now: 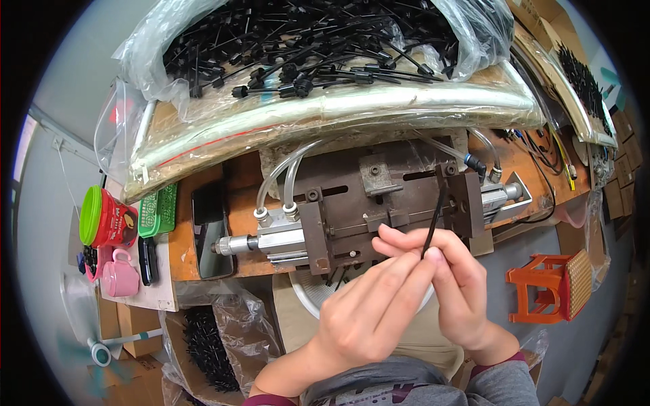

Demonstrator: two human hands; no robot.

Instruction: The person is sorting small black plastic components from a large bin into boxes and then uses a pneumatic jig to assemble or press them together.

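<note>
A thin black rod slants upward from between my two hands, in front of the right part of a brown metal fixture. The fingertips of my left hand are pinched together at the rod's lower end. My right hand is closed on the same end, thumb and forefinger on it and fingers curled. What the fingertips cover of the rod is hidden. Silver air cylinders with clear hoses stand at the fixture's left. Another silver cylinder stands at its right.
Beyond the fixture, a plastic-lined tray holds many black rod parts. At left are a phone, green basket, red tub and pink cup. A white basin sits below my hands. An orange stool stands right.
</note>
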